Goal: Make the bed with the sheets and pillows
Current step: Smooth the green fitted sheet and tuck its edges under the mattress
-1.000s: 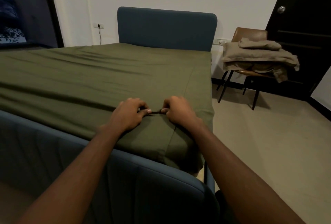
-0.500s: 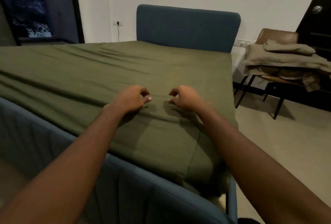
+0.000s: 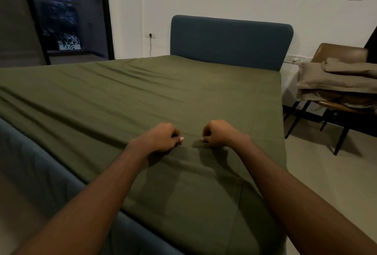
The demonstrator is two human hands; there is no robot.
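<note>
A dark green sheet (image 3: pixel 155 95) lies spread over the mattress of a bed with a blue headboard (image 3: pixel 230 40), a few long creases running across its left half. My left hand (image 3: pixel 163 138) and my right hand (image 3: pixel 219 134) rest on the sheet near the foot of the bed, a short gap between them. Both have curled fingers, with thumb and fingertips pinched down onto the fabric. A low ridge of cloth runs just in front of the hands. No pillows are on the bed.
The blue padded footboard (image 3: pixel 40 173) runs along the lower left. A brown chair (image 3: pixel 342 50) at the right holds folded beige bedding (image 3: pixel 336 77). A dark glass door (image 3: pixel 61 20) stands at the back left. Tiled floor (image 3: pixel 326 183) lies right of the bed.
My hands were together, pinching one fold of the sheet; they have drawn apart and moved further up the bed, and that fold has flattened. My view has shifted right.
</note>
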